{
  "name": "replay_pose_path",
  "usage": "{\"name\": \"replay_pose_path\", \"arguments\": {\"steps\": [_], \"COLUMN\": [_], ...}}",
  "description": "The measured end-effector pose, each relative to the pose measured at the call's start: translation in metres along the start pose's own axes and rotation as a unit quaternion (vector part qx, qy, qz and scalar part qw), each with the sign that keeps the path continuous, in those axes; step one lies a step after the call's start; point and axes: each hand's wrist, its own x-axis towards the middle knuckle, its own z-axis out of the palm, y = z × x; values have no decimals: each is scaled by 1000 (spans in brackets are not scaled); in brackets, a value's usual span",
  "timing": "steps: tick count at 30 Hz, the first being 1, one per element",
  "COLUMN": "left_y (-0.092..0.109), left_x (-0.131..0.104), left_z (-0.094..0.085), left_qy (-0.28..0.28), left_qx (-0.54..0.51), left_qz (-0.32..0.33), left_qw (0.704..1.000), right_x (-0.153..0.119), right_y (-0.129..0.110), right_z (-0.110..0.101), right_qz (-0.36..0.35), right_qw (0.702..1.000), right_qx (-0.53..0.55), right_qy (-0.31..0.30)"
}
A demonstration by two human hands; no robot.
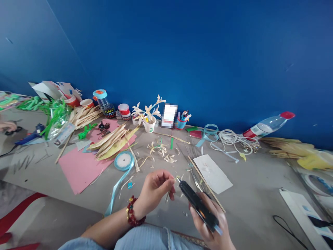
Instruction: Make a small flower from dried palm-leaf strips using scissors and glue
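My right hand is wrapped round a black hot glue gun, with a clear glue stick poking out of its back end. The nozzle points up and left, close to a small yellowish tip beside my left fingers. My left hand is closed in a pinch on a thin stem, mostly hidden by the fingers. Just beyond lie pale husk petals and small husk flowers. Scissors rest on the table near the glue gun, partly hidden.
A paper cup of husk flowers stands near the wall. Left are a ribbon spool, dried husks and pink paper. Right are white paper, a white cable and a tilted plastic bottle. Another person's hand shows far left.
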Motion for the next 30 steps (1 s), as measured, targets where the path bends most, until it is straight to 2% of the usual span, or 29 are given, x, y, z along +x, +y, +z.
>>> {"name": "replay_pose_path", "arguments": {"steps": [11,23,30], "left_y": [0,-1,1], "left_x": [0,-1,-1], "left_z": [0,0,1], "left_qy": [2,6,5], "left_qx": [3,0,0], "left_qz": [3,-5,-8], "left_qw": [1000,1000,1000], "right_x": [-2,2,-6], "right_y": [4,0,6], "right_z": [0,0,4], "right_qz": [-18,9,15], "right_qw": [1000,1000,1000], "right_qx": [7,14,-17], "right_qy": [-4,-14,-6]}}
